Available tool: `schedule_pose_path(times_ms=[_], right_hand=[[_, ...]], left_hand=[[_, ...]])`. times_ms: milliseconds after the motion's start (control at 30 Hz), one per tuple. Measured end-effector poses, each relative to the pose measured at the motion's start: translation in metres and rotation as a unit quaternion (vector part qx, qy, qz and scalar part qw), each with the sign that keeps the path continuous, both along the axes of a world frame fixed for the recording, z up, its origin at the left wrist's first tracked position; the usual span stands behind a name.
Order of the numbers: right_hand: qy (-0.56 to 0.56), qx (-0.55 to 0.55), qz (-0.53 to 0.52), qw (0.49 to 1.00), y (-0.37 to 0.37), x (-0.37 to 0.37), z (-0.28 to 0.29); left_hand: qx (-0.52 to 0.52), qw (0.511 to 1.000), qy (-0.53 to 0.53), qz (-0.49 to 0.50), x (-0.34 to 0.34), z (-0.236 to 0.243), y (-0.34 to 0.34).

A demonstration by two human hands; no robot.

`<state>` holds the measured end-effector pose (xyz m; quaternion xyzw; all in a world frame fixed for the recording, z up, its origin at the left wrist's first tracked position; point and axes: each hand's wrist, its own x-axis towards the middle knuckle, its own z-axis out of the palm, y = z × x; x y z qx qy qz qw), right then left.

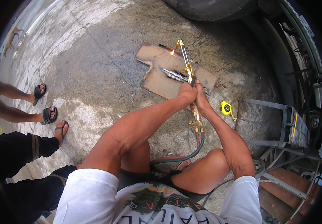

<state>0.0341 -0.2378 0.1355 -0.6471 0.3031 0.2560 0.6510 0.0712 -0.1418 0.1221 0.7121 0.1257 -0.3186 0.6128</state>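
My left hand and my right hand are both closed around the handle of a brass cutting torch, close against each other. The torch points away from me, its bent head over the far part of a flat brown steel plate with a notched left edge. A small bright glow shows at the plate under the nozzle, near a dark slot at its far edge. Left of the torch body, a rough silvery strip lies across the plate. A red and a green hose run from the torch's rear end past my legs.
A yellow tape measure lies right of my right hand. Farther right stands a metal frame, with a brown stepped piece below it. A big tyre is at the far edge. People in sandals stand at the left on cracked concrete.
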Motion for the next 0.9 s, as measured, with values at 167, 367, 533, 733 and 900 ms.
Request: schedule_pose_path(times_ms=[167, 367, 533, 733, 900], right_hand=[[0.009, 0.009, 0.009, 1.0, -0.003, 0.0, -0.008], [0.0, -0.001, 0.0, 1.0, 0.001, 0.0, -0.002], [0.0, 0.006, 0.007, 1.0, -0.003, 0.0, -0.007], [-0.002, 0.004, 0.014, 1.0, -0.002, 0.001, -0.009], [-0.005, -0.001, 0.013, 1.0, -0.001, 0.001, -0.006]], left_hand=[[0.014, 1.0, -0.013, 0.0, 0.001, -0.003, 0.0], [0.018, 1.0, -0.007, -0.007, 0.001, -0.003, 0.002], [0.018, 1.0, -0.011, -0.006, 0.0, 0.003, 0.002], [0.023, 0.999, -0.023, -0.007, 0.0, -0.004, 0.002], [0.023, 0.999, -0.02, -0.012, 0.002, -0.007, 0.002]])
